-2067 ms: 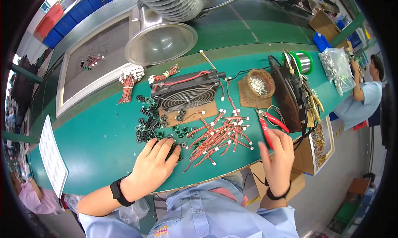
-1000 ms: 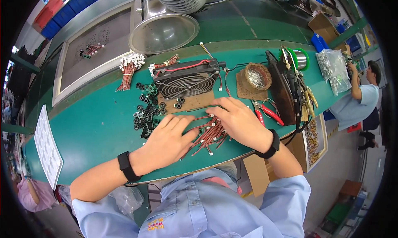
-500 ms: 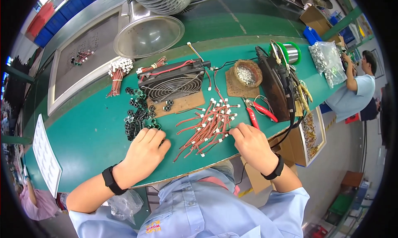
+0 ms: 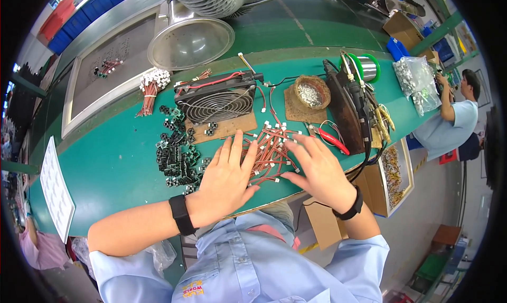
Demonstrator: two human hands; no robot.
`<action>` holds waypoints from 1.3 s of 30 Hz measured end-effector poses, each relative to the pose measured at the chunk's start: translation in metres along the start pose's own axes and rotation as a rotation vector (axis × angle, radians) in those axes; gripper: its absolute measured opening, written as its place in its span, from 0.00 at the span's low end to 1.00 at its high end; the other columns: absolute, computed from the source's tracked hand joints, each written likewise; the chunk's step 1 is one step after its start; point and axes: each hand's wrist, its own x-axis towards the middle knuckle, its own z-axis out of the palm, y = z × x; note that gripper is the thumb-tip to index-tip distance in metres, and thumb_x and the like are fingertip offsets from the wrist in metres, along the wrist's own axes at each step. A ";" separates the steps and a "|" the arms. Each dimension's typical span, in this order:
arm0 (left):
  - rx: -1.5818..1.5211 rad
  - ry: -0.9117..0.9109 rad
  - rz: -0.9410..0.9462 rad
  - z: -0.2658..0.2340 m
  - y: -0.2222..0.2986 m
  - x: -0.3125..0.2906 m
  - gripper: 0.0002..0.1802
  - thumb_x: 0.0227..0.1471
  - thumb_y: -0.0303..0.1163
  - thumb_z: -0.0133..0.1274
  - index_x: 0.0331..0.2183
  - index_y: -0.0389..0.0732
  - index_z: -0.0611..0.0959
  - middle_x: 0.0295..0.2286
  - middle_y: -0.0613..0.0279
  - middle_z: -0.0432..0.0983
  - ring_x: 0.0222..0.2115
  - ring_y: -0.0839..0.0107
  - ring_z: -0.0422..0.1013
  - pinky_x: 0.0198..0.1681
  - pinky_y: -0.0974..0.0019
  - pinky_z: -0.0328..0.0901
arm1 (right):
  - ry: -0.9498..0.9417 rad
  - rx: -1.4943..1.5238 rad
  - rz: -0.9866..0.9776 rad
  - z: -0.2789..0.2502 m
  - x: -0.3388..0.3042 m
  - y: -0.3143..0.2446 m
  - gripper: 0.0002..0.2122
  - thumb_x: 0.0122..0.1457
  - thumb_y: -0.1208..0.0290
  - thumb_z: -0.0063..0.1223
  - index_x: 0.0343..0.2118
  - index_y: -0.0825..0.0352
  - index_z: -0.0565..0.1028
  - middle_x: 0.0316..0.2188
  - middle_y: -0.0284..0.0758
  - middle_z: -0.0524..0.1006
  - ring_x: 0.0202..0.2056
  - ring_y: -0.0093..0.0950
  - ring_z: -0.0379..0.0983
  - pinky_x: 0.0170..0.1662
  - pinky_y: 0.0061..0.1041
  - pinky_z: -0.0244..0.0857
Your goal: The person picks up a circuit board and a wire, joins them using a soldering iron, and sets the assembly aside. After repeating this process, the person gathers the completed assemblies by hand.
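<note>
My left hand [image 4: 226, 173] lies over the left side of a pile of red wire leads [image 4: 269, 147] with white connectors, its fingers stretched out and apart. On the pile's right side, my right hand [image 4: 319, 168] is spread too, thumb and fingertips at the leads. Neither hand shows anything gripped. Left of my left hand sits a heap of small black and green parts [image 4: 177, 155]. Red-handled cutters [image 4: 332, 139] lie just beyond my right hand, partly hidden by it.
A fan [image 4: 219, 103] stands behind the leads, beside a round pot [image 4: 312, 93] of silvery bits. Right of that are a dark block [image 4: 346, 113] with cables and a solder spool [image 4: 368, 68]. A bundle of leads [image 4: 150, 94] lies at left, below a metal extractor hood [image 4: 191, 41].
My left hand has moved right, from the black parts onto the wire leads, and its fingers have straightened. My right hand has opened out from a closed pose.
</note>
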 end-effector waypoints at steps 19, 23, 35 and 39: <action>-0.054 0.071 0.090 0.008 -0.010 0.006 0.36 0.35 0.38 0.60 0.46 0.32 0.67 0.45 0.44 0.62 0.45 0.52 0.62 0.46 0.55 0.61 | -0.144 0.224 -0.091 0.030 0.038 0.022 0.19 0.49 0.81 0.47 0.47 0.69 0.66 0.41 0.42 0.69 0.44 0.41 0.65 0.47 0.34 0.60; -0.090 0.080 0.076 -0.003 -0.011 0.001 0.37 0.35 0.41 0.61 0.46 0.32 0.67 0.45 0.43 0.62 0.45 0.51 0.62 0.46 0.56 0.62 | -0.165 0.121 -0.138 0.012 0.030 0.030 0.25 0.47 0.77 0.52 0.51 0.68 0.63 0.46 0.43 0.67 0.47 0.41 0.63 0.50 0.35 0.59; -0.038 0.090 -0.012 0.006 -0.007 0.003 0.35 0.35 0.42 0.60 0.44 0.32 0.69 0.41 0.47 0.66 0.40 0.55 0.66 0.42 0.59 0.64 | -0.189 0.029 -0.164 0.016 0.017 0.027 0.41 0.35 0.63 0.66 0.55 0.65 0.58 0.50 0.42 0.64 0.50 0.40 0.61 0.51 0.36 0.57; -0.046 0.022 -0.011 0.010 -0.012 0.018 0.34 0.35 0.42 0.60 0.43 0.32 0.70 0.38 0.49 0.67 0.38 0.56 0.67 0.40 0.60 0.65 | -0.164 -0.015 -0.213 0.023 0.027 0.024 0.37 0.36 0.64 0.65 0.52 0.66 0.62 0.46 0.40 0.66 0.45 0.38 0.64 0.47 0.34 0.59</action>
